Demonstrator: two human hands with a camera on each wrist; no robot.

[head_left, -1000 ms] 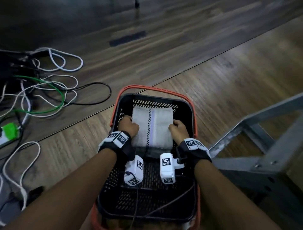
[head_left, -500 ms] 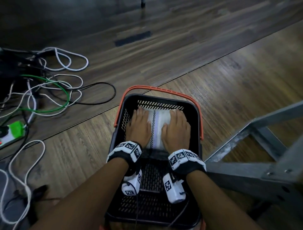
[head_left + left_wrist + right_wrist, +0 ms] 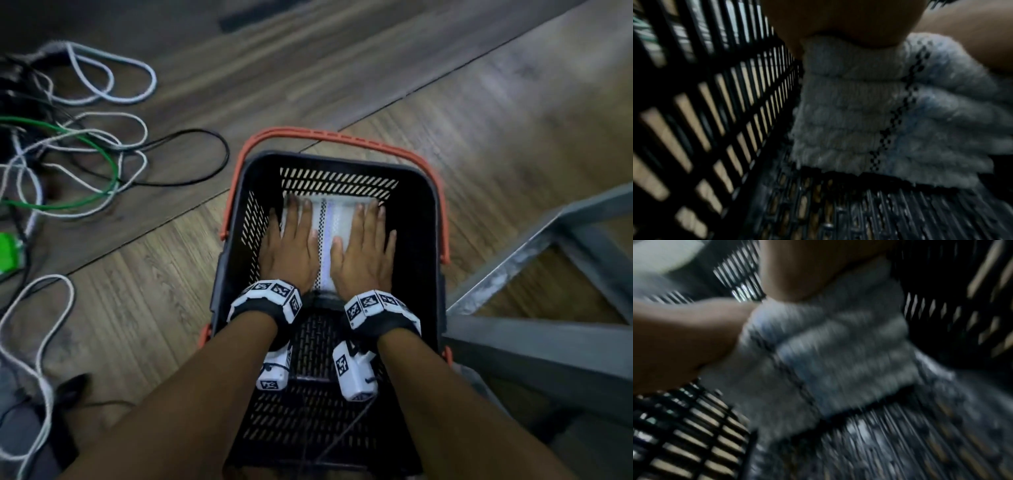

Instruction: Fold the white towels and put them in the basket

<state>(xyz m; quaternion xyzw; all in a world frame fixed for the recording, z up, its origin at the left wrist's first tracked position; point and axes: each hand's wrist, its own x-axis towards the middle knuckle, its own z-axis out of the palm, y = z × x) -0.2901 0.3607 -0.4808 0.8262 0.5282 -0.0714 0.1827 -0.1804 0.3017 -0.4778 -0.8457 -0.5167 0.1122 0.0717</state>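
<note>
towels: the folded white towels [image 3: 337, 226] are sitting in a stack at the far end of the basket, right up against the slotted end wall. From the left wrist view you can see several folded layers [image 3: 849, 123] piled on the mesh bottom, with a dotted black stripe running down them.

left hand: the left hand [image 3: 291, 248] is lying flat on the left half of the stack, palm down, fingers straight and pointing at the far wall. The grip is relaxed and flat, not curling round anything, just pressing on the cloth.

right hand: same deal, the right hand [image 3: 364, 255] is pressing flat on the right half, fingers stretched out, nothing pinched. The striped strip of towel is showing between the two hands.

basket: the black basket [image 3: 430, 240] with an orange handle is sitting on the floor; its near half is just showing bare mesh.

floor: a dark wood-look floor [image 3: 479, 137] is under everything.

cables: a tangle of white, black and green cables [image 3: 85, 164] is lying off to the left, well apart from the basket.

metal frame: a grey metal frame [image 3: 534, 260] is standing just beside the basket's right side.
</note>
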